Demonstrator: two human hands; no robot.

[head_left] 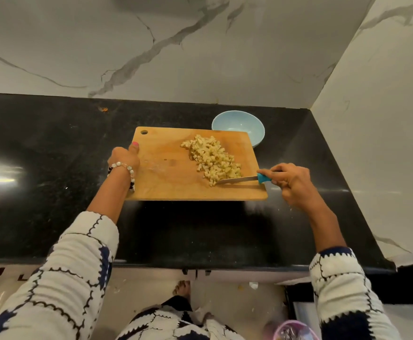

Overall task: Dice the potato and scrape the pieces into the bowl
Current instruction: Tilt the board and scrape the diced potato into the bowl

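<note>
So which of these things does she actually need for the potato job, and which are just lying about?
Needed:
- diced potato
- knife, held by the right hand
- cutting board, gripped by the left hand
- blue bowl, empty

Lying about:
- pink-rimmed container, bottom edge
- scraps on the floor

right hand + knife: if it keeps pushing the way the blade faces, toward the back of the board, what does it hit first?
The diced potato pile: the knife in the right hand already lies against its near edge. Beyond it sits the blue bowl, probably next.
</note>
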